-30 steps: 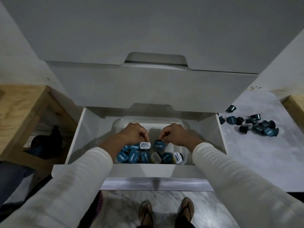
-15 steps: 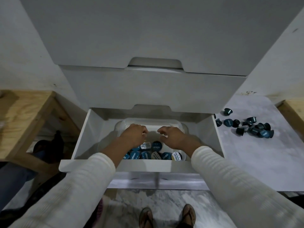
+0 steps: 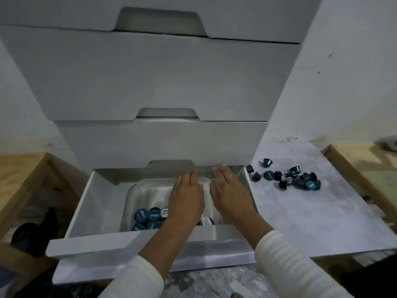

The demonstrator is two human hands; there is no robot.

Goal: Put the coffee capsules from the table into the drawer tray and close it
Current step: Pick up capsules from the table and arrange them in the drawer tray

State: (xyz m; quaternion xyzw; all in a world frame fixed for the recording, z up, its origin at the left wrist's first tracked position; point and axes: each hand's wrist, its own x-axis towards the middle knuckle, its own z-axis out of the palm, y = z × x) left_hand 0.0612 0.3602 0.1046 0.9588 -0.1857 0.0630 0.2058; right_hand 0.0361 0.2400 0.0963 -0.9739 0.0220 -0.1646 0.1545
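Note:
The bottom drawer (image 3: 86,211) of a white cabinet is pulled open. In it sits a clear plastic tray (image 3: 139,190) with several blue and white capsules (image 3: 148,218) along its near side. My left hand (image 3: 187,196) and my right hand (image 3: 229,194) hover flat, side by side, over the tray's far half, fingers stretched out and holding nothing. Several dark blue capsules (image 3: 296,179) lie scattered on the pale marble table (image 3: 311,216) to the right of the drawer.
Shut drawers (image 3: 161,82) of the cabinet rise above the open one. A wooden shelf (image 3: 19,175) stands at the left with dark items under it, and another wooden surface (image 3: 369,168) at the far right. The drawer's front panel (image 3: 129,244) juts toward me.
Both hands let go of the capsules in the tray, opened flat and moved toward the tray's far end. My view tilted up, showing more of the cabinet.

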